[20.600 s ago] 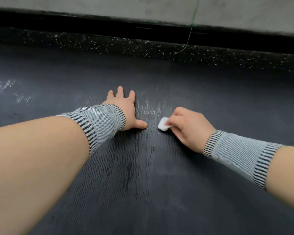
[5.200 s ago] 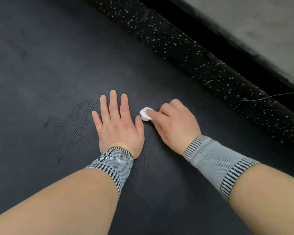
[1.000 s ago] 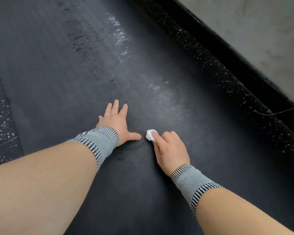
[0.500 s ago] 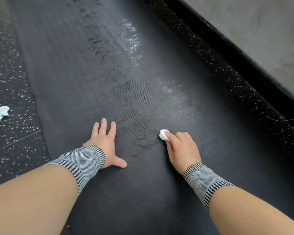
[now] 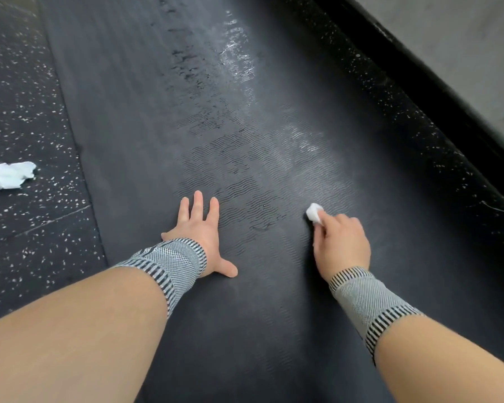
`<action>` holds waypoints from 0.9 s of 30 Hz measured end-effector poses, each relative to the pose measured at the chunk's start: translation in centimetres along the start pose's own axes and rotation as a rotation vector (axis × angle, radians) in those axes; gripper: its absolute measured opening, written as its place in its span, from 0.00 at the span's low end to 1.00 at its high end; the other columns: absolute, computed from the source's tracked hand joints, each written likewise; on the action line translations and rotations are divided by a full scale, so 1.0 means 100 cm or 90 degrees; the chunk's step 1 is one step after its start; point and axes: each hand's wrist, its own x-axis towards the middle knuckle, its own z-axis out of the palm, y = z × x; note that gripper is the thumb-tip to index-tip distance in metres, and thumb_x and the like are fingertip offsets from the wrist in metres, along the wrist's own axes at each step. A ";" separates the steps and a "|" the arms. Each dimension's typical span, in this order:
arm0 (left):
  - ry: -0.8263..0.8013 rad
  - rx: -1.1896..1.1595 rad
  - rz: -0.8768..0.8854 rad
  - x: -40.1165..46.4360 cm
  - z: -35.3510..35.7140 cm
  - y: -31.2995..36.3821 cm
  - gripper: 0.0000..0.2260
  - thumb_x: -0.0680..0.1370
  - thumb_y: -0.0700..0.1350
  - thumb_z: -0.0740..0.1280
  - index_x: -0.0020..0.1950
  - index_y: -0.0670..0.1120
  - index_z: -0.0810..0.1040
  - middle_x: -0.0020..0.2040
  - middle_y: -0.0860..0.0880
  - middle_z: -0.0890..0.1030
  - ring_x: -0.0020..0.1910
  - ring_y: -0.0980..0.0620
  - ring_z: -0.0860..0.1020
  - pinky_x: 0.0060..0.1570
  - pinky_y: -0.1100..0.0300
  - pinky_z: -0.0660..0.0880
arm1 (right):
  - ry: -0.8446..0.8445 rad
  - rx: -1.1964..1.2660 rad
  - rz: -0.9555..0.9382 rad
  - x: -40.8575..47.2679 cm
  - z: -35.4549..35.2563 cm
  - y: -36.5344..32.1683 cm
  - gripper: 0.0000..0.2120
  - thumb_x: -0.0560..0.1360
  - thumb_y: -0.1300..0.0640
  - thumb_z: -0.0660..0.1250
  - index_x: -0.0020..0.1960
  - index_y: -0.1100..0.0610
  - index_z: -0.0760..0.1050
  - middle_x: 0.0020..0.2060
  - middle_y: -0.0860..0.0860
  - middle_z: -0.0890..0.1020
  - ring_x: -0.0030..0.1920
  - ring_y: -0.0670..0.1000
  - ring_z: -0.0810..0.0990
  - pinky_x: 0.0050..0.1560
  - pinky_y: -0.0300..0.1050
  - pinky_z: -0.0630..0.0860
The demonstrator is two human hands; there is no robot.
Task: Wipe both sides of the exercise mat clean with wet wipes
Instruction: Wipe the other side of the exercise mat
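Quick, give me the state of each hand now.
Left hand: open, flat on the exercise mat.
Right hand: pinching a balled wet wipe against the mat.

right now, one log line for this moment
left hand flat on dark ribbed exercise mat | right hand pressing balled white wet wipe down

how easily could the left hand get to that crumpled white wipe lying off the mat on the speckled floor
Probably yes. The left hand lies flat and empty on the mat, and only bare floor separates it from the crumpled wipe to its left.
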 end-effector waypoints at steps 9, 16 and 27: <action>0.008 0.001 0.006 0.000 0.003 -0.001 0.65 0.60 0.68 0.75 0.76 0.52 0.29 0.75 0.49 0.27 0.76 0.46 0.32 0.66 0.38 0.67 | -0.087 -0.015 -0.365 -0.022 0.009 -0.042 0.15 0.63 0.59 0.75 0.47 0.49 0.79 0.30 0.48 0.73 0.33 0.53 0.74 0.27 0.42 0.68; -0.004 -0.002 0.008 0.002 0.002 0.000 0.64 0.61 0.68 0.75 0.76 0.52 0.29 0.75 0.48 0.26 0.76 0.45 0.31 0.67 0.38 0.67 | -0.011 -0.016 0.022 0.020 0.016 -0.029 0.11 0.79 0.55 0.56 0.56 0.51 0.74 0.44 0.55 0.77 0.48 0.59 0.74 0.39 0.47 0.66; -0.010 -0.008 0.001 0.002 0.000 0.000 0.65 0.61 0.68 0.76 0.76 0.52 0.28 0.74 0.49 0.25 0.76 0.45 0.31 0.67 0.37 0.66 | -0.007 -0.043 0.020 0.057 0.015 -0.013 0.11 0.79 0.54 0.56 0.56 0.49 0.75 0.46 0.55 0.78 0.49 0.59 0.74 0.39 0.47 0.66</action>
